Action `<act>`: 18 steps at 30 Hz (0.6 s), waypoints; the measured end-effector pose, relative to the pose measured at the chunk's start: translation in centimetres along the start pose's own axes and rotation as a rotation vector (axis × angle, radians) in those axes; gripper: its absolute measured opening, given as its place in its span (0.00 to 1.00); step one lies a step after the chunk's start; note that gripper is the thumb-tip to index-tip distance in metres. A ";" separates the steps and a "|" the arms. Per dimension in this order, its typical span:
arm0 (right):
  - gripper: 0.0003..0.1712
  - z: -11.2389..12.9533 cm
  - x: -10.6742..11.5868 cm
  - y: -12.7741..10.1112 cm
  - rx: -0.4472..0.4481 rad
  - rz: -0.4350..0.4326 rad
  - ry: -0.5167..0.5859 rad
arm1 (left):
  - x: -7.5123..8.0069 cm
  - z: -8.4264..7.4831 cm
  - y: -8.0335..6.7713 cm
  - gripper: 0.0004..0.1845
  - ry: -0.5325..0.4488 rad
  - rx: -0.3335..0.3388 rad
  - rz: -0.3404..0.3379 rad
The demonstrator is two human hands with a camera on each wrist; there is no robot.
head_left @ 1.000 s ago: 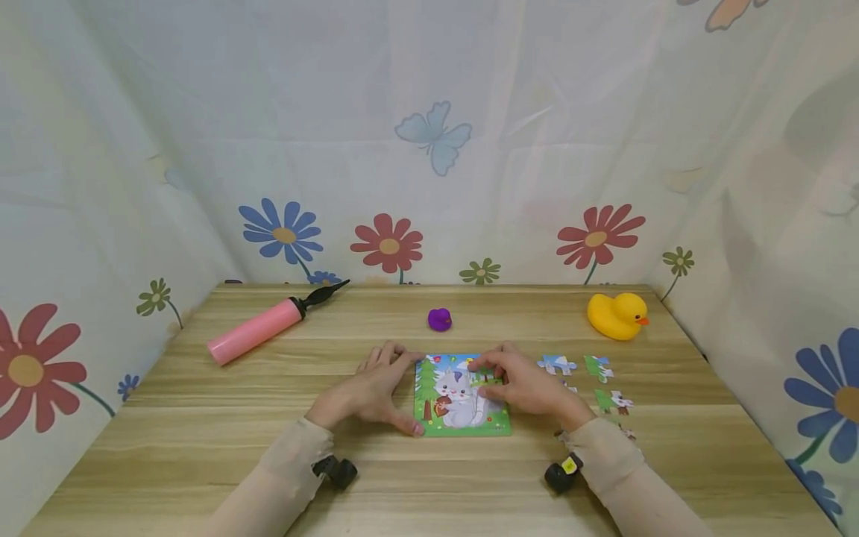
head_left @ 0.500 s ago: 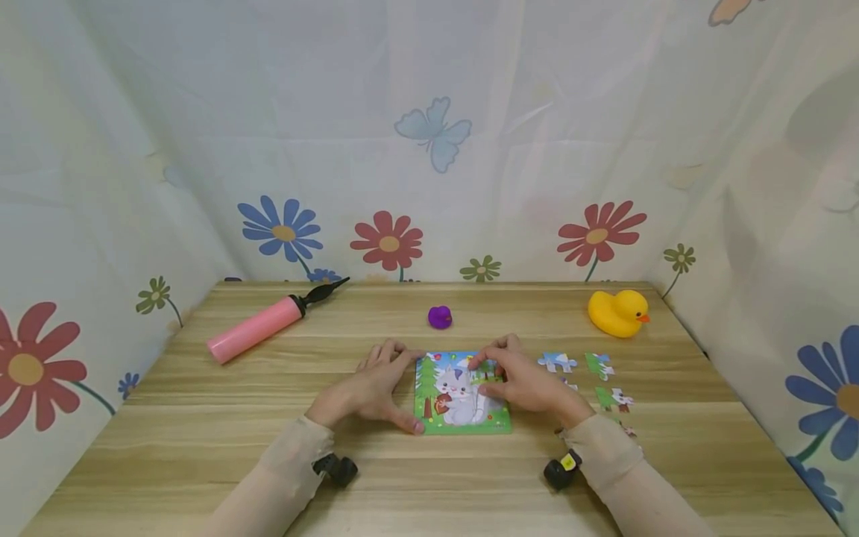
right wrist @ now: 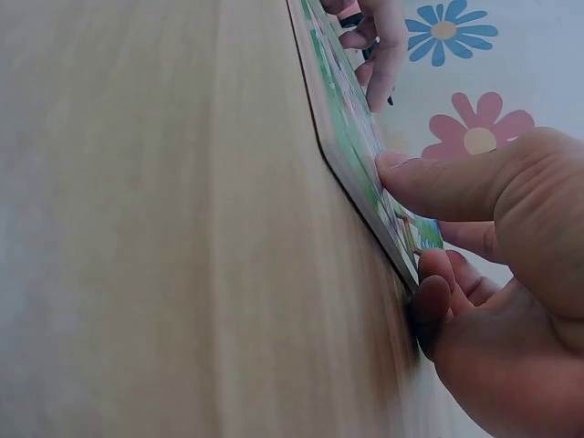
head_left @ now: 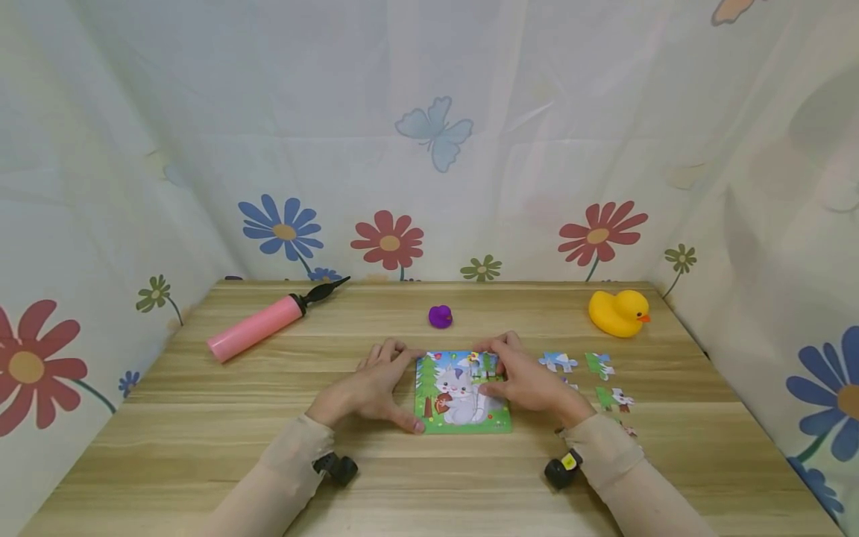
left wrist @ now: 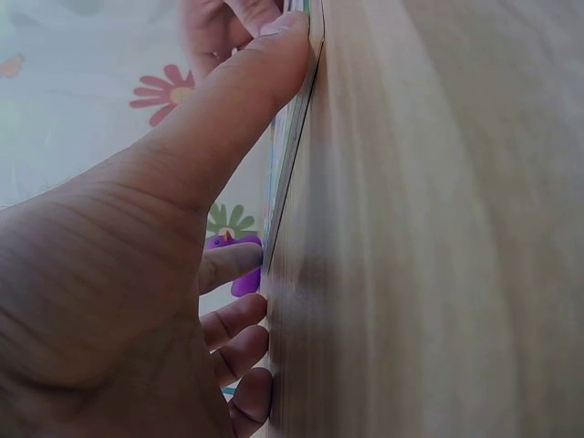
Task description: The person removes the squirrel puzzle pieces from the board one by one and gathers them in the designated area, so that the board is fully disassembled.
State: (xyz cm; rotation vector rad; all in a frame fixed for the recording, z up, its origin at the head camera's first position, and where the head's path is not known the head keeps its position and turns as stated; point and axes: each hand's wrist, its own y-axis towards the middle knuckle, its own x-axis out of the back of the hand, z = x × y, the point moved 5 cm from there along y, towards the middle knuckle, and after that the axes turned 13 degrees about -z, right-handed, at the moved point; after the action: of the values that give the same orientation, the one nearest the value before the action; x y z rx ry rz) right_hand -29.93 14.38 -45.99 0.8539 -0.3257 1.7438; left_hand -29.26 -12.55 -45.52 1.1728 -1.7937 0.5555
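A square puzzle board (head_left: 446,414), printed with a grey cat-like animal and green trees, lies at the middle of the table. My left hand (head_left: 372,384) rests along its left side, thumb at the near corner and forefinger at the far one, fingers fairly straight. Over the upper right part, the right hand (head_left: 530,380) pinches a green and blue puzzle piece (right wrist: 427,233) between thumb and forefinger. In the right wrist view that piece stands tilted above the board, and the other fingers curl by the board's edge. Its exact fit is partly hidden.
Several loose puzzle pieces (head_left: 597,365) lie right of the board, some behind the right wrist. A small purple duck (head_left: 440,317) sits beyond the board. A yellow duck (head_left: 617,313) stands at the back right, a pink hand pump (head_left: 258,328) at the left.
My right forefinger has shifted slightly away from me toward the board's far edge, while the thumb stays nearly in place. The left hand holds its position.
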 end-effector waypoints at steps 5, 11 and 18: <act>0.32 0.1 0.4 -0.1 0.018 -0.016 -0.021 | 0.0 0.0 0.1 0.68 0.004 -0.001 0.002; 0.31 0.2 0.8 -0.1 0.029 -0.031 -0.045 | 0.0 0.0 0.0 0.67 0.007 0.007 0.002; 0.29 0.0 0.9 0.0 0.036 -0.059 -0.071 | -0.1 0.1 0.0 0.67 0.006 0.007 0.007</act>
State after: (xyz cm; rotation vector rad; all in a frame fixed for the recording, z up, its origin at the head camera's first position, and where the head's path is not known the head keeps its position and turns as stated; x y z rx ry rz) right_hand -30.08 15.02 -45.38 0.9445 -0.3136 1.6718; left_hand -29.35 -12.59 -45.63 1.1693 -1.7929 0.5687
